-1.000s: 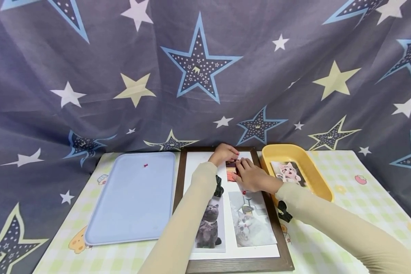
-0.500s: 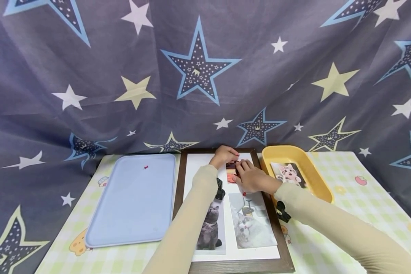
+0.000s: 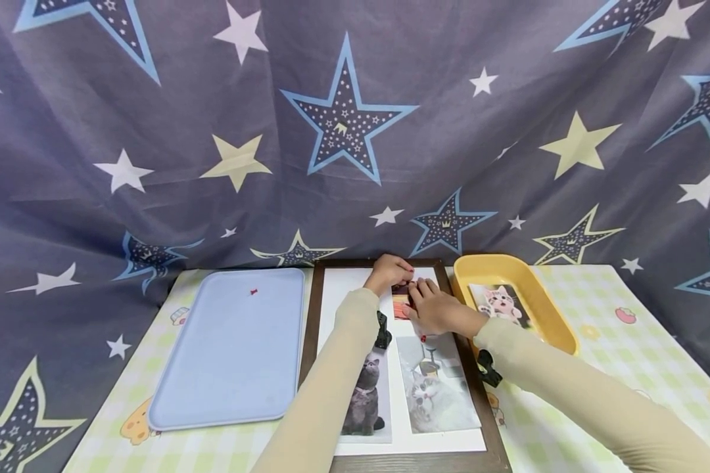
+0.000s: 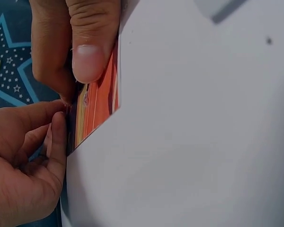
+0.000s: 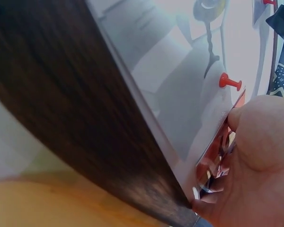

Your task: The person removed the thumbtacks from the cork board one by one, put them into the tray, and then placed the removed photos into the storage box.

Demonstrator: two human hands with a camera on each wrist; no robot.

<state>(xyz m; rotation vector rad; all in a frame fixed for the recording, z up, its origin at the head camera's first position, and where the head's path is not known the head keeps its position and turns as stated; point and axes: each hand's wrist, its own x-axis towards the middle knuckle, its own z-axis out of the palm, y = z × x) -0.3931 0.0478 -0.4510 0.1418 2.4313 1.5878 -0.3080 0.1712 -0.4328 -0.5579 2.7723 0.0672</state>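
In the head view my left hand (image 3: pixel 388 272) is at the top of a small orange and dark photo (image 3: pixel 400 310) on a white board in a dark wooden frame (image 3: pixel 495 430). Its fingertips pinch what looks like a red push pin (image 3: pixel 412 269), mostly hidden, at the photo's upper edge. My right hand (image 3: pixel 433 309) lies over the photo's right side. Its thumb (image 4: pixel 89 64) presses on the print in the left wrist view. Another red push pin (image 5: pixel 229 81) stands in the white cat photo (image 5: pixel 180 90) beside the right hand.
A grey cat photo (image 3: pixel 363 407) lies lower left on the board. To the left is a pale blue tray (image 3: pixel 227 355) with one red push pin (image 3: pixel 254 291). A yellow bin (image 3: pixel 547 315) holding a kitten photo (image 3: pixel 499 302) stands right of the frame.
The head view has shifted slightly. Both hands keep their places at the orange photo, with hardly any visible movement.
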